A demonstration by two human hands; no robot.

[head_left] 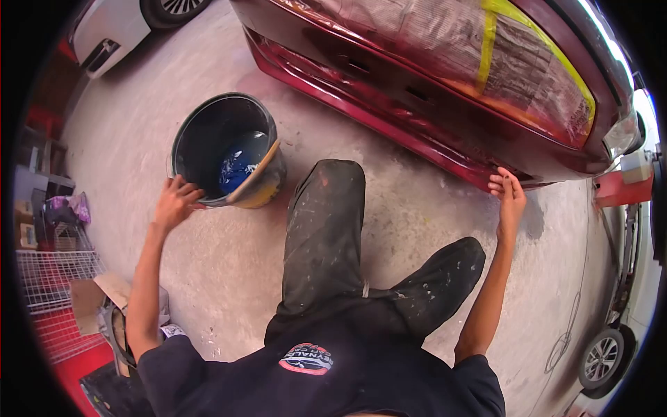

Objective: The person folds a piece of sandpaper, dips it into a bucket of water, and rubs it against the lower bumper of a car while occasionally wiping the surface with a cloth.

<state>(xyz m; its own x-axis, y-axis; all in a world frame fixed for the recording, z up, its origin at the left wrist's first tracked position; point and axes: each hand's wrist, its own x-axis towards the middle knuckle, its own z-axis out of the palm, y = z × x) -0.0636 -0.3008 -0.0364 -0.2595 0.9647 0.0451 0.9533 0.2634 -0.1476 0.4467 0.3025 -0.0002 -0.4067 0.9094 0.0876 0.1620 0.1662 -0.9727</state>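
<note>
A black bucket stands on the floor ahead of my left knee, with bluish liquid at its bottom. A tan strip runs along its right rim. My left hand is at the bucket's near left rim, its fingers bent over the edge; a small reddish bit shows beside the fingertips. My right hand is raised near the lower edge of a dark red car's bumper, fingers loosely bent and apart, with nothing visible between them.
Masking sheet edged with yellow tape covers part of the red car. A white car is at the upper left, and another vehicle's wheel at the right. Wire racks and a cardboard box line the left side.
</note>
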